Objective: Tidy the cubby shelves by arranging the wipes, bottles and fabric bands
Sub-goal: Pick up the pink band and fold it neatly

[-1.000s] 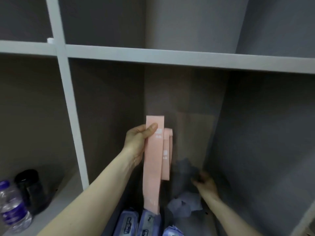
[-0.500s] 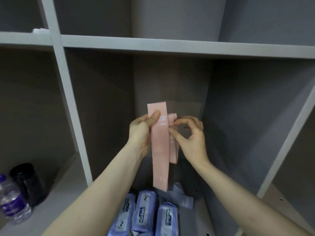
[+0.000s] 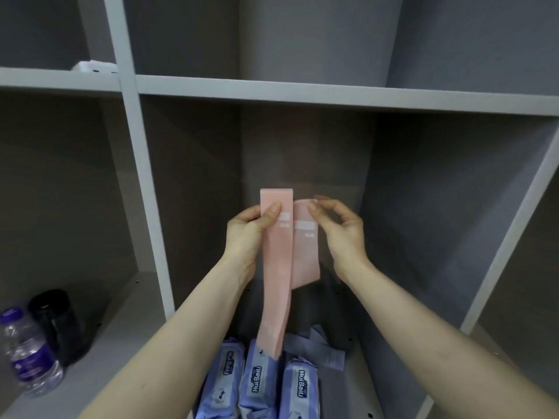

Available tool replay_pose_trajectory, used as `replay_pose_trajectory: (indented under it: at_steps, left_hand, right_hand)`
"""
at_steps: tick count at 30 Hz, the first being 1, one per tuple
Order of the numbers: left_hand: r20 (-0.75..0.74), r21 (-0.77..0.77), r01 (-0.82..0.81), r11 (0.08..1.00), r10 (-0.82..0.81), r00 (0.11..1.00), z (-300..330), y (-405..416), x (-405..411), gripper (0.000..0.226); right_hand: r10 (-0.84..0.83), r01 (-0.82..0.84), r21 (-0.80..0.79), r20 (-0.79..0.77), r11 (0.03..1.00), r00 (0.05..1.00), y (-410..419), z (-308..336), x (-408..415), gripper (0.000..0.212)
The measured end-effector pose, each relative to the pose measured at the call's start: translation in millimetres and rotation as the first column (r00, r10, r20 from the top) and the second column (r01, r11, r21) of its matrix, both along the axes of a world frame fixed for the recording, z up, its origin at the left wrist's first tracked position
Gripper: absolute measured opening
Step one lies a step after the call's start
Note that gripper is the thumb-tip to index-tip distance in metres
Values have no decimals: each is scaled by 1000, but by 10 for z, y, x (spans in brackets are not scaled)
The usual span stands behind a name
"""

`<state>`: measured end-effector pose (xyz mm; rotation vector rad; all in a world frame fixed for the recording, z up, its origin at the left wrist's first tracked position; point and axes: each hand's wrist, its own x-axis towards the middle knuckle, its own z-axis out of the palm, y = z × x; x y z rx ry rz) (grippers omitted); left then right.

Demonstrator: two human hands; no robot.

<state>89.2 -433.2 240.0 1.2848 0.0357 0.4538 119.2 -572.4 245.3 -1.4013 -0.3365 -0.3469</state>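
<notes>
Two pink fabric bands hang in front of the middle cubby. My left hand [image 3: 246,234] pinches the longer pink band [image 3: 276,267] near its top. My right hand [image 3: 340,229] pinches the top of the shorter pink band [image 3: 305,252] just beside it. Below, three blue wipes packs [image 3: 260,379] lie side by side on the cubby floor, with a grey-blue fabric band [image 3: 320,350] crumpled behind them. A clear water bottle with a purple label [image 3: 28,355] and a dark jar [image 3: 60,325] stand in the left cubby.
White shelf dividers [image 3: 142,182] and a horizontal board [image 3: 332,95] frame the cubbies. A small white object [image 3: 93,67] sits on the upper left shelf. Another cubby shows at the right edge.
My right hand rose from the cubby floor to the bands and took hold of the shorter one, pulling it slightly right of the longer one. The view shifted a little.
</notes>
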Motion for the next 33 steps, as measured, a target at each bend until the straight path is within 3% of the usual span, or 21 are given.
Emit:
replay_pose_trajectory:
  at_steps: [4,10,17,22,28,33]
  left_hand:
    - [47,4,-33,999,33,998,-15,33,-21,27]
    - [36,-16,-92,996,93,995,-23,16,-107,19]
    - [-9,-24,-189,982,189,982,-17,32,-165,5]
    - [-37,1,-181,983,181,983,-13,21,-248,12]
    - [-82,-60,-206,977,201,976,-32,98,-303,10]
    - [106,-25,-139,990,141,984,96,-31,-380,15]
  right_hand:
    - [19,1,194,-101,981,995,88,137,36,6]
    - [21,50,365,-188,930,982,157,189,-8,14]
    - [-75,132,518,-130,845,989,74,340,-10,11]
    - [-162,168,591,-64,789,985,-20,550,45,10]
    - [-182,170,535,-31,827,983,-106,725,-2,7]
    - [-133,129,405,-16,905,991,15,556,-42,11]
